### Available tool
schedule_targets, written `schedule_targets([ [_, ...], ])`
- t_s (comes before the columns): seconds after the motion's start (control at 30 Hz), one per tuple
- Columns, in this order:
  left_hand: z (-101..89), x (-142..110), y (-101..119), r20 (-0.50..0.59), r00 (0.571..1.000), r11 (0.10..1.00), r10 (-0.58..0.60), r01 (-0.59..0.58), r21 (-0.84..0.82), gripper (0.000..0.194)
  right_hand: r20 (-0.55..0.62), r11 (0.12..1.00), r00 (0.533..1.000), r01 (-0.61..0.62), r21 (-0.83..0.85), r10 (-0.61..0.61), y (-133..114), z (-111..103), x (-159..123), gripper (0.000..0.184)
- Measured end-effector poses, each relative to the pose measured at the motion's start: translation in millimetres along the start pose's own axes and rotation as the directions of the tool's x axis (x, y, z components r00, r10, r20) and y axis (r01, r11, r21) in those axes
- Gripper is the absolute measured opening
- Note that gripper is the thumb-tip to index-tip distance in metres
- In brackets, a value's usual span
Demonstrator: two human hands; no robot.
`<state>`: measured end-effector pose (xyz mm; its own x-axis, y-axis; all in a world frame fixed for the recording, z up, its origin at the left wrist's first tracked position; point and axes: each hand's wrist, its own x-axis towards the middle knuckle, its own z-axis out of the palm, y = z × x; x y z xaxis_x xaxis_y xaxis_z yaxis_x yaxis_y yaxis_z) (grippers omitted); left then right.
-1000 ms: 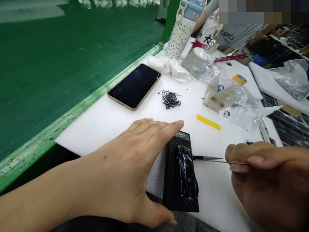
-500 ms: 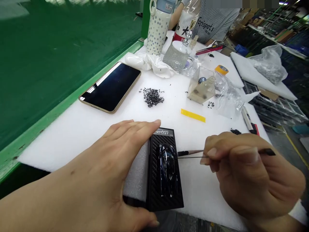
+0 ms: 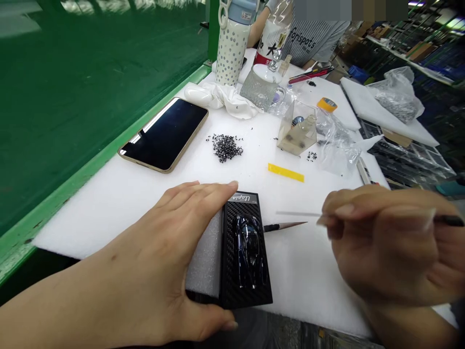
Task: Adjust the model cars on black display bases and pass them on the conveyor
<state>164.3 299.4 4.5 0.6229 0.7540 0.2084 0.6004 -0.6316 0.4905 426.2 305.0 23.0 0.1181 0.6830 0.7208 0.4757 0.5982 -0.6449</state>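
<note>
My left hand (image 3: 170, 252) lies flat against the left side of a black carbon-pattern base (image 3: 244, 261), fingers stretched out, thumb at its near edge. A small dark blue model car (image 3: 249, 249) sits on the base. My right hand (image 3: 385, 242) is to the right of it, blurred, fingers pinched on a thin dark-handled tool (image 3: 301, 214) whose fine tip points left, a little away from the car. A brown pointed stick (image 3: 285, 226) lies on the white foam sheet (image 3: 109, 203) beside the base.
A phone (image 3: 165, 133) lies screen-up at the left. Behind are a heap of tiny black parts (image 3: 225, 145), a yellow strip (image 3: 286, 172), a clear box (image 3: 297, 131), plastic bags (image 3: 339, 145), a glass cup (image 3: 262, 87), a dotted bottle (image 3: 232, 43) and another person (image 3: 312, 39). A green rail (image 3: 72, 179) edges the table.
My right hand has lifted and drawn back to the right, taking the thin tool's tip away from the car. The left hand stays against the base.
</note>
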Motion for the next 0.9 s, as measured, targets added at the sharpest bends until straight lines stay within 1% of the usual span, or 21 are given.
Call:
schedule_targets([
  [0.03, -0.6, 1, 0, 0.005, 1.0, 1.0, 0.004, -0.004, 0.007, 0.126, -0.096, 0.998, 0.994, 0.05, -0.043, -0.054, 5, -2, 8, 0.031],
  [0.07, -1.0, 1, 0, 0.011, 1.0, 1.0, 0.005, -0.005, 0.011, 0.125, -0.15, 0.992, 0.984, 0.076, -0.102, -0.091, 10, -4, 17, 0.03],
  [0.1, -1.3, 2, 0, 0.015, 1.0, 1.0, 0.003, -0.003, 0.012, 0.125, -0.144, 0.984, 0.987, 0.042, -0.174, -0.067, 15, -7, 30, 0.03],
  [0.17, -0.9, 2, 1, 0.03, 1.0, 1.0, 0.003, -0.003, 0.008, 0.125, -0.039, 0.941, 0.996, -0.092, -0.326, 0.084, 25, -13, 61, 0.033],
  [0.2, -0.4, 2, 1, 0.033, 0.999, 1.0, 0.002, -0.002, 0.006, 0.125, 0.001, 0.914, 0.987, -0.148, -0.377, 0.16, 28, -16, 78, 0.035],
  [0.3, 0.5, 4, 1, 0.059, 0.998, 1.0, -0.008, 0.008, -0.011, 0.129, 0.001, 0.862, 0.957, -0.26, -0.435, 0.289, 37, -20, 123, 0.042],
  [0.37, -0.7, 5, 2, 0.096, 0.995, 0.999, -0.028, 0.031, -0.031, 0.131, 0.017, 0.831, 0.938, -0.298, -0.47, 0.346, 43, -17, 142, 0.043],
  [0.47, -4.5, 7, 6, 0.152, 0.986, 0.995, -0.074, 0.083, -0.053, 0.131, 0.062, 0.798, 0.913, -0.318, -0.512, 0.403, 58, -5, 151, 0.043],
  [0.57, -5.7, 6, 9, 0.182, 0.979, 0.988, -0.096, 0.116, -0.1, 0.131, 0.121, 0.743, 0.884, -0.297, -0.599, 0.451, 77, 8, 148, 0.042],
  [0.63, -2.1, 3, 8, 0.168, 0.983, 0.982, -0.077, 0.105, -0.16, 0.132, 0.152, 0.691, 0.868, -0.258, -0.676, 0.472, 82, 13, 143, 0.037],
  [0.67, 1.2, 1, 6, 0.14, 0.988, 0.976, -0.066, 0.093, -0.196, 0.132, 0.165, 0.672, 0.868, -0.228, -0.704, 0.468, 82, 13, 138, 0.035],
  [0.7, 5.0, -1, 3, 0.106, 0.993, 0.97, -0.06, 0.083, -0.23, 0.131, 0.154, 0.654, 0.877, -0.211, -0.727, 0.455, 80, 11, 131, 0.041],
  [0.73, 9.0, -3, 1, 0.068, 0.996, 0.962, -0.061, 0.077, -0.263, 0.129, 0.144, 0.644, 0.89, -0.193, -0.74, 0.432, 76, 7, 122, 0.052],
  [0.77, 12.7, -5, -2, 0.034, 0.997, 0.955, -0.063, 0.07, -0.288, 0.126, 0.135, 0.644, 0.905, -0.175, -0.745, 0.403, 72, 2, 109, 0.058],
  [0.8, 15.9, -6, -5, 0.008, 0.998, 0.95, -0.061, 0.061, -0.307, 0.122, 0.166, 0.668, 0.919, -0.127, -0.733, 0.357, 68, -3, 92, 0.054],
  [0.83, 18.3, -7, -7, -0.008, 0.999, 0.946, -0.053, 0.048, -0.32, 0.119, 0.287, 0.737, 0.907, -0.036, -0.675, 0.307, 64, -8, 72, 0.045],
  [0.87, 19.6, -7, -8, -0.012, 0.999, 0.944, -0.04, 0.034, -0.327, 0.117, 0.428, 0.816, 0.862, 0.029, -0.577, 0.272, 62, -12, 49, 0.036],
  [0.9, 20.2, -7, -9, -0.007, 1.0, 0.944, -0.023, 0.019, -0.33, 0.116, 0.533, 0.872, 0.817, 0.078, -0.483, 0.222, 61, -15, 25, 0.03],
])
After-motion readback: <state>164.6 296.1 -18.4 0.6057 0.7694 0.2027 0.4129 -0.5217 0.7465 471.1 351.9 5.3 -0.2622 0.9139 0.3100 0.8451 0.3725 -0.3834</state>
